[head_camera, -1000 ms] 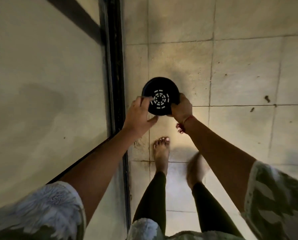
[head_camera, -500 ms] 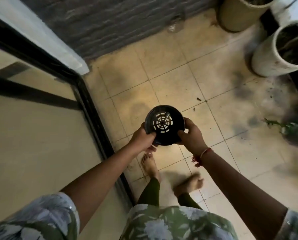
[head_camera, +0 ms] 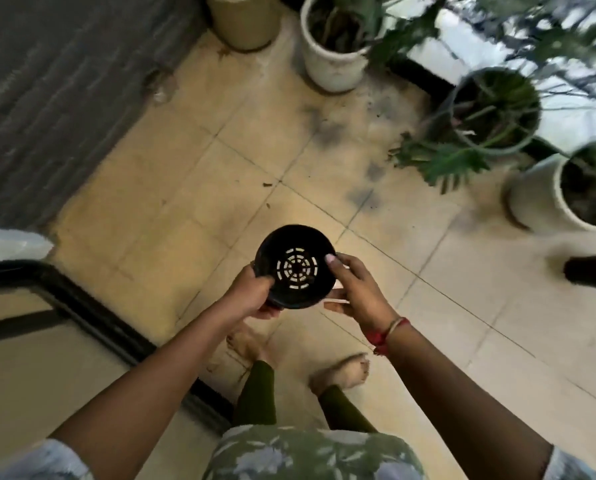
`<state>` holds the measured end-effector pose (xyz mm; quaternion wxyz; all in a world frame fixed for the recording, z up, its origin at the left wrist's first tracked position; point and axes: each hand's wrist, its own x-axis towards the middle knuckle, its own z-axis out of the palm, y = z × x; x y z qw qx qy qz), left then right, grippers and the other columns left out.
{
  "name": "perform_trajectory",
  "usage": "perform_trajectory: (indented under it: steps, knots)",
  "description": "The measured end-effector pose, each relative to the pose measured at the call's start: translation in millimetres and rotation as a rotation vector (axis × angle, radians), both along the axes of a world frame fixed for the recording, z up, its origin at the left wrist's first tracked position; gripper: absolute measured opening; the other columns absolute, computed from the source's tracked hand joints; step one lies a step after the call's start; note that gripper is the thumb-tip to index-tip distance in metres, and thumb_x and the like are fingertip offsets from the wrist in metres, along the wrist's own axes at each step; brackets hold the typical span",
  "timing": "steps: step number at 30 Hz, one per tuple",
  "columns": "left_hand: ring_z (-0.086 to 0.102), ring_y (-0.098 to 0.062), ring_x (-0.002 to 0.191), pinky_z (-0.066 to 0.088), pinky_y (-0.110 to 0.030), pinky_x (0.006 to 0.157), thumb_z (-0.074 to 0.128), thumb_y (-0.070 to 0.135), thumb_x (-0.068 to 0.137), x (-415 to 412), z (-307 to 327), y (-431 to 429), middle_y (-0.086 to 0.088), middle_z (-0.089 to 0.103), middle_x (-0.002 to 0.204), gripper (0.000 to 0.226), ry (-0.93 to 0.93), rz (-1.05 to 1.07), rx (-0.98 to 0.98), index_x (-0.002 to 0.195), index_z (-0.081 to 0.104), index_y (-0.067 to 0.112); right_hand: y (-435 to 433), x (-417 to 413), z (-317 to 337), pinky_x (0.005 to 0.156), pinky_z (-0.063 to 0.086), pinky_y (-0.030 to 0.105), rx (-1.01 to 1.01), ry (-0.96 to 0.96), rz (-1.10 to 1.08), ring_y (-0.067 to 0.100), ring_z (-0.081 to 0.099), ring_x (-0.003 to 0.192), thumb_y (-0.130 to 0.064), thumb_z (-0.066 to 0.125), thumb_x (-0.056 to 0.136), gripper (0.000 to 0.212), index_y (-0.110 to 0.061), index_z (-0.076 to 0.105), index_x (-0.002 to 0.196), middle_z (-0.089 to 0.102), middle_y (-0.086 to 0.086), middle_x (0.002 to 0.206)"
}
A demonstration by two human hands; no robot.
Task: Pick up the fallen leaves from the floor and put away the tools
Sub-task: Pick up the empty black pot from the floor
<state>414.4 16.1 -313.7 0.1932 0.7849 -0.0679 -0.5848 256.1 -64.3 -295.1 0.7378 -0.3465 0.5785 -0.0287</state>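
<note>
I hold an empty black plastic pot with a slotted bottom at waist height over the tiled floor. My left hand grips its left rim with curled fingers. My right hand grips the right side, thumb over the rim. Small dark leaf bits and soil smudges lie on the tiles ahead. A green leafy sprig lies by the pots at the right.
Potted plants stand along the back and right: a tan pot, a white pot, a grey pot and another white pot. A dark wall is at the left, a black door track below it. A dark object sits at the right edge.
My view has swung from the doorway toward the balcony plants. Both hands have kept hold of the black pot, and my feet have stepped forward.
</note>
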Motion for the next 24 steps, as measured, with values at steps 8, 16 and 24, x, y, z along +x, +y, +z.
perform_trajectory:
  steps: [8, 16, 24]
  knots:
    - [0.054, -0.015, 0.035, 0.043, -0.019, 0.04, 0.043, 0.006, 0.091, -178.1, 22.9, -105.2, -0.002, 0.061, 0.044, 0.016, 0.038, -0.257, -0.088, 0.088, 0.054, 0.017, -60.1, -202.4, 20.3, 0.071, 0.048, 0.033, -0.056, 0.096, -0.469, 0.021, 0.058, 0.079, -0.038, 0.045, 0.097, 0.04, -0.009, 0.053, 0.124, 0.052, 0.012, 0.122]
    - [0.054, -0.017, 0.041, 0.041, -0.021, 0.041, 0.043, 0.006, 0.091, -328.4, 29.7, -149.3, -0.006, 0.061, 0.055, 0.016, 0.073, -0.463, -0.101, 0.089, 0.053, 0.018, -62.0, -371.7, 20.7, 0.082, 0.049, 0.036, -0.065, 0.208, -0.842, 0.028, 0.058, 0.102, -0.044, 0.042, 0.098, 0.046, -0.01, 0.053, 0.127, 0.052, 0.01, 0.125]
    - [0.049, -0.013, 0.033, 0.038, -0.017, 0.039, 0.042, 0.006, 0.092, -430.5, 18.4, -183.0, -0.002, 0.058, 0.042, 0.018, 0.085, -0.546, -0.004, 0.082, 0.052, 0.016, -81.1, -471.5, 2.5, 0.085, 0.049, 0.038, 0.059, 0.177, -1.027, 0.025, 0.057, 0.1, -0.037, 0.045, 0.099, 0.038, -0.01, 0.054, 0.125, 0.053, 0.007, 0.121]
